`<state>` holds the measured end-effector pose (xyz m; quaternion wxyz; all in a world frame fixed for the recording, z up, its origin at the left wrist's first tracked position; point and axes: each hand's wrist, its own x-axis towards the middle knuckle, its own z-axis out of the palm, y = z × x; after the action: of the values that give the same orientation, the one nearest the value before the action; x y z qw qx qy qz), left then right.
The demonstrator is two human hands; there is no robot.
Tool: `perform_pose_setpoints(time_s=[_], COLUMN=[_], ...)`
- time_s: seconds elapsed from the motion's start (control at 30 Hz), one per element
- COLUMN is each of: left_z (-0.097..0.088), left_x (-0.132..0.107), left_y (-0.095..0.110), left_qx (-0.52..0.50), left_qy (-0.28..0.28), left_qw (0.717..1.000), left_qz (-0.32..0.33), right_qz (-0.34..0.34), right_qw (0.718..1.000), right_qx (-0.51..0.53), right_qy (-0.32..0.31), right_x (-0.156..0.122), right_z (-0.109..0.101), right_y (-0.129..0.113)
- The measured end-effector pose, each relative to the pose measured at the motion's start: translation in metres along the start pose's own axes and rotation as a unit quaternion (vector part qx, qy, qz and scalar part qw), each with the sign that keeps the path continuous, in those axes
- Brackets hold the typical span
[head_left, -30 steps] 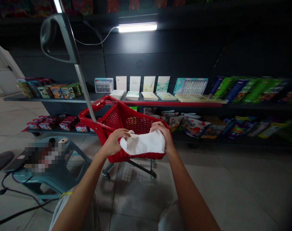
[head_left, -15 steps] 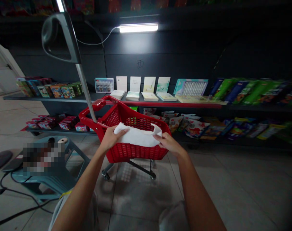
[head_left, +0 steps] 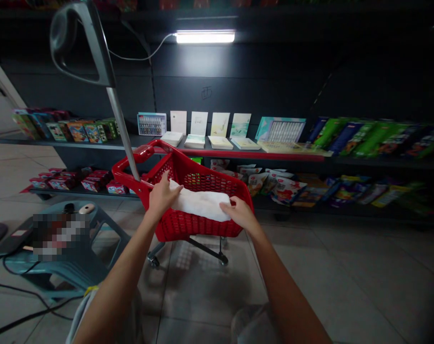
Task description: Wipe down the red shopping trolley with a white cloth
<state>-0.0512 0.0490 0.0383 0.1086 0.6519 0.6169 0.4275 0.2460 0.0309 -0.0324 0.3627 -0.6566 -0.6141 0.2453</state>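
A folded white cloth point(head_left: 202, 203) is stretched in a long strip between my two hands, in front of the red shopping cart point(head_left: 198, 228). My left hand point(head_left: 163, 195) has its left end, thumb on top, with the index finger pointing up. At the right end, my right hand point(head_left: 238, 211) pinches the cloth between thumb and fingers. The cart's basket has perforated walls, and a metal pole point(head_left: 121, 129) with a grey loop handle rises beside its push bar.
A blue-grey plastic stool point(head_left: 66, 267) with cables and small items stands at left. Behind the cart, a dark shelf point(head_left: 217, 154) carries books, boxes and snack bags. More snack bags point(head_left: 288, 188) lie on the lower shelf. A lit tube lamp point(head_left: 205, 37) hangs above.
The flap that stuck up at the cloth's right end now lies flat. My right hand has shifted slightly left, and my left index finger has lifted. The whole view has shifted a little.
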Motion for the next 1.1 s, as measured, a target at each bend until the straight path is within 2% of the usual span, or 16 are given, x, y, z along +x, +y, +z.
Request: perform_pose_setpoints(time_s=[0.13,0.2,0.27,0.33,0.37,0.43,0.5,0.57,0.67,0.8,0.87,1.0,1.1], left_z=[0.003,0.003,0.005,0.008,0.01,0.014,0.014,0.009,-0.008,-0.036,-0.045,-0.046,-0.04], left_x=[-0.012,-0.015,-0.016,-0.016,-0.015,-0.015,-0.016,-0.018,-0.024,-0.031,-0.033,-0.035,-0.036], left_y=[0.007,0.009,0.009,0.008,0.007,0.005,0.004,0.003,-0.007,-0.031,-0.042,-0.054,-0.055], left_qx=[0.086,0.129,0.148,0.148,0.145,0.139,0.125,0.114,0.121,0.122,0.125,0.158,0.166], left_qy=[0.048,0.065,0.06,0.037,0.025,0.007,-0.001,0.002,0.025,0.086,0.084,0.023,0.023], left_qw=[0.993,0.986,0.979,0.976,0.976,0.977,0.979,0.976,0.964,0.954,0.953,0.946,0.947], left_qz=[0.057,0.087,0.125,0.155,0.162,0.16,0.164,0.185,0.234,0.26,0.263,0.282,0.273], right_qz=[0.002,-0.022,-0.091,-0.194,-0.245,-0.318,-0.345,-0.344,-0.336,-0.35,-0.352,-0.321,-0.304], right_qw=[0.996,0.987,0.966,0.942,0.936,0.931,0.928,0.926,0.929,0.923,0.919,0.916,0.915], right_qx=[-0.08,-0.114,-0.137,-0.137,-0.131,-0.124,-0.134,-0.152,-0.157,-0.161,-0.177,-0.233,-0.251], right_qy=[0.05,0.116,0.202,0.235,0.216,0.132,0.053,0.022,0.023,0.022,0.028,0.064,0.09], right_x=[-0.008,-0.017,-0.027,-0.038,-0.042,-0.049,-0.052,-0.051,-0.046,-0.046,-0.05,-0.058,-0.058], right_z=[0.0,-0.002,-0.002,0.004,0.01,0.026,0.044,0.058,0.064,0.052,0.046,0.046,0.05], right_y=[-0.006,-0.019,-0.036,-0.055,-0.063,-0.073,-0.075,-0.07,-0.057,-0.04,-0.031,-0.018,-0.018])
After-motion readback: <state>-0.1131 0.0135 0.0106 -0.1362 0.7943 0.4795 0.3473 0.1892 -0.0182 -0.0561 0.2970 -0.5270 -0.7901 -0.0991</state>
